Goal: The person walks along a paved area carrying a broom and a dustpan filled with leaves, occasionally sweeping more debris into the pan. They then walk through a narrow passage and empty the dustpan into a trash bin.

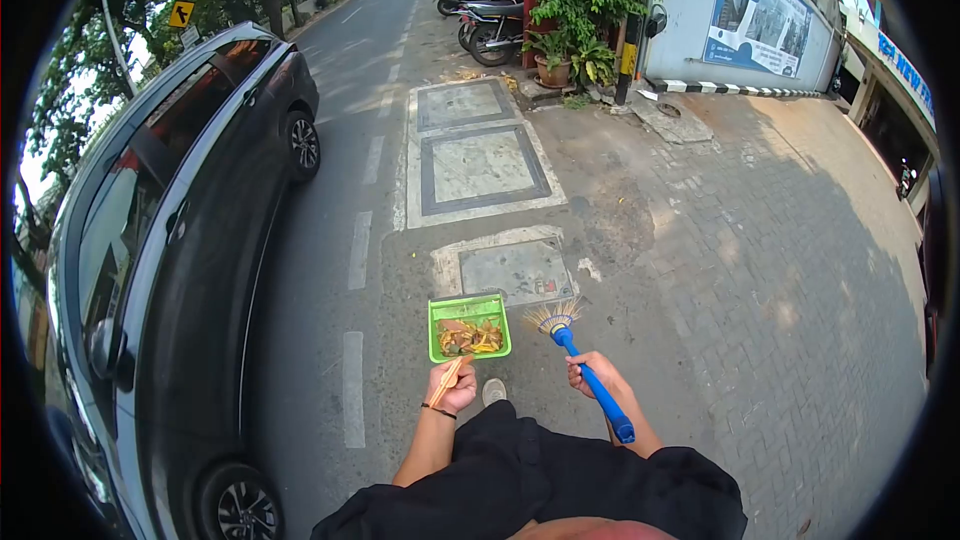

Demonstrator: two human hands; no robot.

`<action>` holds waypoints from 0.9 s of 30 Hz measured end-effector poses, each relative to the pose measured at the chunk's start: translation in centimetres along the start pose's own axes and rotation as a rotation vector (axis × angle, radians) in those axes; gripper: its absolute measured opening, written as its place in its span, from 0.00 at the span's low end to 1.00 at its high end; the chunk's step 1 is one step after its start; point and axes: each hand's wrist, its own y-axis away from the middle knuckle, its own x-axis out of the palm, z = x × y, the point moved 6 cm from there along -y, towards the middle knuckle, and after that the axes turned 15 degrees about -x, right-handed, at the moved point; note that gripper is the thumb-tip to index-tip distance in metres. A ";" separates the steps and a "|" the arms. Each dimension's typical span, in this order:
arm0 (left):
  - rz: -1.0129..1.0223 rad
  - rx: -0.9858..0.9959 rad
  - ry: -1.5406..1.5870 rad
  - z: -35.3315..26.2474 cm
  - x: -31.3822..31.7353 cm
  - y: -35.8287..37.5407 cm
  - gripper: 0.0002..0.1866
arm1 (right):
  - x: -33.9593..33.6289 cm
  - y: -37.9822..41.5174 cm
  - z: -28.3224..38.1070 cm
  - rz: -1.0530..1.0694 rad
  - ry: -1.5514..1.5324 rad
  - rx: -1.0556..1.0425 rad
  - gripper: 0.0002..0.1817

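My left hand point(455, 390) is closed round the light wooden handle of a green dustpan point(433, 340), held out in front of my body. Dry yellow and brown leaves point(472, 337) lie in the pan. To the right, my right hand point(595, 373) grips the blue handle of a short broom point(607, 406). Its straw-coloured bristles point(553, 316) fan out at the far end, just right of the pan and apart from it. One light shoe point(494, 392) shows below the dustpan.
A dark car point(200, 240) is close on my left, on the road point(345, 130). Ahead are concrete slabs point(485, 165), parked motorcycles point(490, 30) and a potted plant point(553, 70). Brick paving point(790, 250) stretches to the right, towards a wall with a banner point(757, 15).
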 end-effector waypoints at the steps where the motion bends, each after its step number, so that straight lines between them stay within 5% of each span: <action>1: -0.008 0.007 0.006 -2.7 1.9 -2.1 0.05 | 1.5 -2.5 1.6 0.001 -0.022 -0.004 0.09; 11: -0.030 -0.143 0.009 -20.7 19.7 -19.9 0.08 | 7.5 -19.5 19.8 -0.033 -0.224 -0.100 0.06; 22: -0.022 -0.051 0.047 -37.9 38.2 -42.6 0.15 | 12.0 -48.0 42.9 -0.103 -0.134 -0.142 0.09; 27: 0.037 0.002 -0.003 -44.4 46.8 -50.2 0.05 | 15.9 -58.4 54.8 -0.060 -0.142 -0.100 0.09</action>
